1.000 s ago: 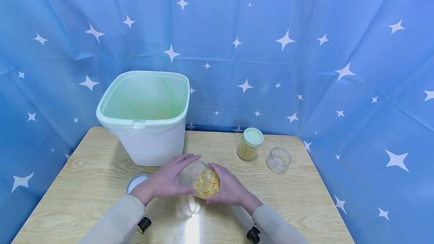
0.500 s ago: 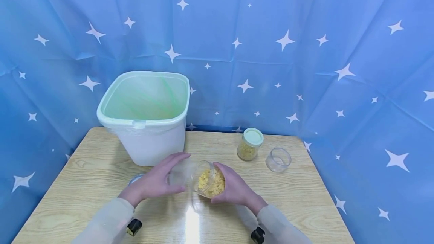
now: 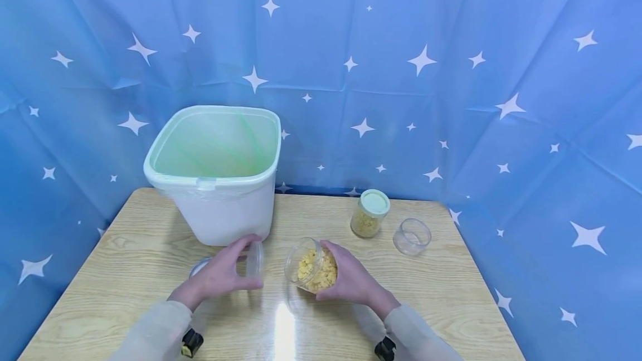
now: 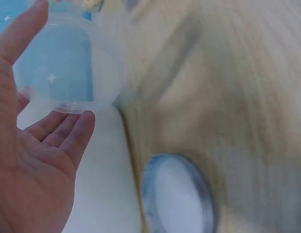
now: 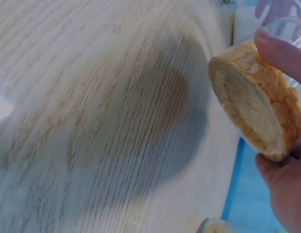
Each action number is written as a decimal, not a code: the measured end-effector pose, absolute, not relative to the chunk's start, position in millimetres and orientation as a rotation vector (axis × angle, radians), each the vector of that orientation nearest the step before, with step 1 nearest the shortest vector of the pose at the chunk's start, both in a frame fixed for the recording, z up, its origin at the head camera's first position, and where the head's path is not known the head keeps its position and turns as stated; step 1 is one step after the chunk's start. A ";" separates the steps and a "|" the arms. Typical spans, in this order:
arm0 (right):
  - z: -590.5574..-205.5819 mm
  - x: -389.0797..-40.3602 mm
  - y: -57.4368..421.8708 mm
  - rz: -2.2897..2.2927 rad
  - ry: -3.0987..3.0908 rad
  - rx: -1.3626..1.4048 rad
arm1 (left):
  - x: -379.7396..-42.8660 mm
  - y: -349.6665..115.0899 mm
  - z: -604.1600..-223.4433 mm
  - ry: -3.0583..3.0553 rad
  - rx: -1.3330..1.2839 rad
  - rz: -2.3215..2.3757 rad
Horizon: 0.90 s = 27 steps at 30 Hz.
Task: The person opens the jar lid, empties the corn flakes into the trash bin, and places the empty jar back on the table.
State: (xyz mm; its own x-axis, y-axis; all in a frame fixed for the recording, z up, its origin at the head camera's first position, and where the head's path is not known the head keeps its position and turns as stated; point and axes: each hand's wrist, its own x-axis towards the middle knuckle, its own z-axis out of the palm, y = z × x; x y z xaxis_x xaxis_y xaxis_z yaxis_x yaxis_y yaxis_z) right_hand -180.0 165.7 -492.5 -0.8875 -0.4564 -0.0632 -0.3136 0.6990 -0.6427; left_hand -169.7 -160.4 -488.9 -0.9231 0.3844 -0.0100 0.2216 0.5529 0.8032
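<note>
In the head view my left hand (image 3: 220,272) holds a clear round lid (image 3: 254,259) upright on edge, left of the jar and apart from it. The left wrist view shows this see-through lid (image 4: 104,73) between the thumb and the fingers. My right hand (image 3: 353,280) grips a clear jar (image 3: 321,273) of yellow flakes, tilted with its open mouth to the left. In the right wrist view the base of the flake jar (image 5: 247,111) faces the camera, held off the table. Partly behind my left hand lies a white lid with a metallic rim (image 4: 182,196).
A tall white bin (image 3: 225,210) with a pale green liner stands at the back left. Toward the back right are a mint-lidded jar (image 3: 368,219) of yellow pieces and a small clear cup (image 3: 412,237). A starry blue curtain (image 3: 321,43) hangs behind the wooden table (image 3: 441,305).
My left hand has drawn the clear lid off the jar's mouth and moved it left. My right hand has shifted slightly right with the jar, whose mouth is now uncovered.
</note>
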 end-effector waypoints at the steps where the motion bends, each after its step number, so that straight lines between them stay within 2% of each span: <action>1: -492.9 -180.2 166.1 -0.957 2.691 -0.619 | -169.6 -160.7 -491.8 2.604 0.485 1.303; 16: -495.4 -179.5 167.2 -0.977 2.695 -0.629 | -170.0 -159.8 -516.9 2.440 0.307 1.435; 27: -498.7 -179.8 168.0 -0.966 2.691 -0.618 | -167.8 -173.2 -521.5 2.518 0.412 1.320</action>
